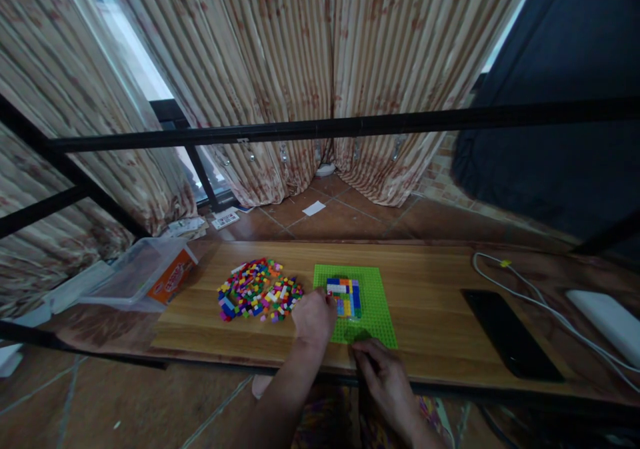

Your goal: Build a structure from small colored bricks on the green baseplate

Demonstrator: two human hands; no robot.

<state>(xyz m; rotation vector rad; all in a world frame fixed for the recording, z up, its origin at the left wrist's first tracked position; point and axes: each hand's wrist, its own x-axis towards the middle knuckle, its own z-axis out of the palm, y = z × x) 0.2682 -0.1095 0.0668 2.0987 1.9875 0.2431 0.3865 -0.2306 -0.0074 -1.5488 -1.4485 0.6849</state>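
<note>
While the left hand [315, 315] overlaps a studded green baseplate [375, 305] and the right hand [387, 377] curls nearby, grips unclear, boxy bricks [257, 299] litter the wood-grained tabletop [430, 302].

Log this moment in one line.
left hand: at left side of brick build | right hand: at near edge of green baseplate | loose bricks: left of baseplate

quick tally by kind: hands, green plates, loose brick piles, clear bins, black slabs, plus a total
Left hand and right hand: 2
Green plate: 1
Loose brick pile: 1
Clear bin: 1
Black slab: 1
Total: 6
</note>
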